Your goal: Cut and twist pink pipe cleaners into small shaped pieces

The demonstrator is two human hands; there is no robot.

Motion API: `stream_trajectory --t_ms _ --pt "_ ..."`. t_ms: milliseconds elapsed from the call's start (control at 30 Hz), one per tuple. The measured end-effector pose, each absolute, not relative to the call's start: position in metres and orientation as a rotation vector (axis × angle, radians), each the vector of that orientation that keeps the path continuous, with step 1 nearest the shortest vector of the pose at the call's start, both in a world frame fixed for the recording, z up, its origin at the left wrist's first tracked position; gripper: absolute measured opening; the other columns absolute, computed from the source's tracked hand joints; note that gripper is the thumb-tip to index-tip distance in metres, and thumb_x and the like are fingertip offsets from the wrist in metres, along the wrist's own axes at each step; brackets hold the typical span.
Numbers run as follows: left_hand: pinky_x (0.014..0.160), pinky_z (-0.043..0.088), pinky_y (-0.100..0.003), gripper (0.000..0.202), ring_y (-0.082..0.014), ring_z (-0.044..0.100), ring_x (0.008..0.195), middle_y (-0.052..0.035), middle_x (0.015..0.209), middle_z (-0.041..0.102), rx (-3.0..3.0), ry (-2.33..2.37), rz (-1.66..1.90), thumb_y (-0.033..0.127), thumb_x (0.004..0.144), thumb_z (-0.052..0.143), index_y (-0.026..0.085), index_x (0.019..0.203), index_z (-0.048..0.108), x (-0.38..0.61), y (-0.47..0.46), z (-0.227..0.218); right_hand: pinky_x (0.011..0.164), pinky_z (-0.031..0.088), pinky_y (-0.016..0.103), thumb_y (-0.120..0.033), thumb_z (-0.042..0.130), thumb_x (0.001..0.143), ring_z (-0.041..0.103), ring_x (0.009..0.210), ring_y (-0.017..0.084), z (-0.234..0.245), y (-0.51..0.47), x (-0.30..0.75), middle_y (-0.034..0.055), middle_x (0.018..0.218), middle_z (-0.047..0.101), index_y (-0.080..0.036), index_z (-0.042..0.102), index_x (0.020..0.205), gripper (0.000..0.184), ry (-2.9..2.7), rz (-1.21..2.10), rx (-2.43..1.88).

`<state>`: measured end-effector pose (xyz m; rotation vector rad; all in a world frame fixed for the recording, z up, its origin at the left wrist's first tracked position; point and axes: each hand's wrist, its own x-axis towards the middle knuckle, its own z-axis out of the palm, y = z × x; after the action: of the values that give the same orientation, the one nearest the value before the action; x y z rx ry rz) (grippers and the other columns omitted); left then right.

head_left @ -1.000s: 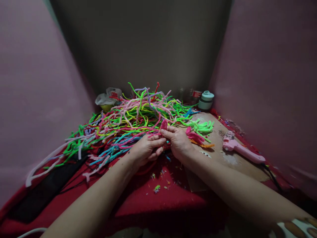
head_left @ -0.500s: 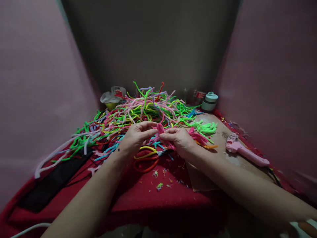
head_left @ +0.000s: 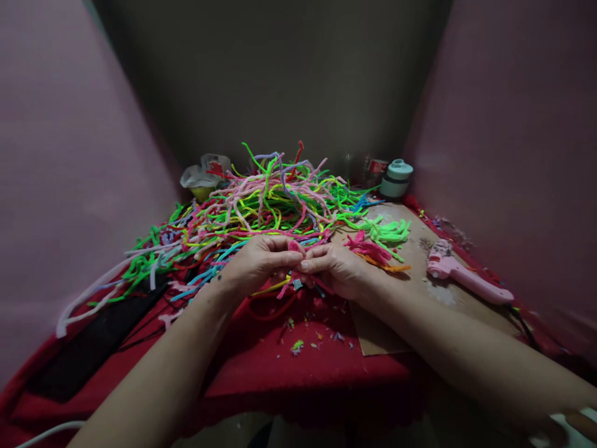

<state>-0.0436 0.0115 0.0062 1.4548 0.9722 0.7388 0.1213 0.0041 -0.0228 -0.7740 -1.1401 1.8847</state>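
Both hands meet over the red cloth, just in front of a big heap of coloured pipe cleaners (head_left: pixel 270 199). My left hand (head_left: pixel 259 264) is closed, its fingertips pinching a small pink pipe cleaner piece (head_left: pixel 295 247). My right hand (head_left: pixel 338 269) is also closed and pinches the same pink piece from the right side. A loose pink end hangs below the fingers. Orange-handled scissors (head_left: pixel 268 305) lie partly hidden under my left hand.
A pink glue gun (head_left: pixel 466 277) lies on a brown cardboard sheet (head_left: pixel 420 298) at right, beside cut pink and green pieces (head_left: pixel 380 239). A pale green jar (head_left: pixel 396 178) and a plastic bag (head_left: pixel 203 174) stand at the back. A black strip (head_left: pixel 93 348) lies left. Pink walls close both sides.
My left hand has closed back in on the pink piece after lifting away from it. Both hands sit slightly lower and closer together; the scissors are more covered.
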Motion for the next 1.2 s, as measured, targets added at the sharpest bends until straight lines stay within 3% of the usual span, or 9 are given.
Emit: stream_trajectory --t_ms 233,467,600,867,1067,1200 --pt "0.040 0.026 -0.016 0.014 -0.0042 0.039 0.041 0.0037 0.049 0.051 1.462 0.998 0.779 0.027 0.068 0.068 0.014 0.069 0.063 -0.042 0.009 0.008 0.047 0.029 0.023 -0.025 0.073 0.060 0.044 0.042 0.006 -0.023 0.001 0.126 -0.0020 0.049 0.057 -0.011 0.063 0.057 0.017 -1.282 1.794 -0.816" --pt "0.038 0.023 -0.016 0.017 -0.0030 0.036 0.037 0.0052 0.044 0.049 1.406 0.950 0.693 0.026 0.066 0.070 0.013 0.065 0.059 -0.040 0.009 0.007 0.051 0.034 0.023 -0.024 0.077 0.049 0.051 0.044 0.009 -0.026 0.002 0.121 0.0018 0.049 0.061 -0.010 0.064 0.055 0.020 -1.181 1.971 -0.804" --pt "0.041 0.027 -0.016 0.016 -0.0036 0.041 0.042 0.0039 0.053 0.055 1.385 0.939 0.797 0.025 0.067 0.070 0.014 0.071 0.061 -0.039 0.009 0.006 0.049 0.035 0.024 -0.023 0.077 0.048 0.052 0.043 0.010 -0.023 0.000 0.120 0.0011 0.048 0.061 -0.011 0.064 0.054 0.018 -1.115 1.902 -0.841" --pt "0.039 0.021 -0.018 0.022 -0.0035 0.032 0.038 0.0051 0.049 0.048 1.411 0.988 0.936 0.033 0.072 0.066 0.014 0.065 0.056 -0.035 0.009 0.001 0.041 0.024 0.024 -0.022 0.071 0.059 0.042 0.037 0.008 -0.028 0.003 0.122 -0.0015 0.042 0.054 -0.013 0.060 0.051 0.016 -1.262 1.815 -0.842" --pt "0.054 0.037 -0.020 0.014 -0.0091 0.049 0.057 0.0008 0.061 0.059 1.930 1.340 1.262 0.027 0.072 0.062 0.015 0.066 0.062 -0.024 0.002 0.001 0.040 0.024 0.024 -0.024 0.069 0.060 0.041 0.036 0.008 -0.026 0.000 0.121 -0.0018 0.040 0.052 -0.015 0.056 0.048 0.019 -1.241 1.706 -0.940" --pt "0.045 0.033 -0.021 0.022 -0.0084 0.042 0.046 0.0028 0.051 0.053 1.838 1.293 1.014 0.035 0.074 0.060 0.015 0.067 0.063 -0.028 0.005 0.003 0.041 0.024 0.024 -0.021 0.066 0.062 0.038 0.037 0.007 -0.022 -0.005 0.120 -0.0029 0.040 0.050 -0.014 0.056 0.048 0.018 -1.301 1.587 -1.005"
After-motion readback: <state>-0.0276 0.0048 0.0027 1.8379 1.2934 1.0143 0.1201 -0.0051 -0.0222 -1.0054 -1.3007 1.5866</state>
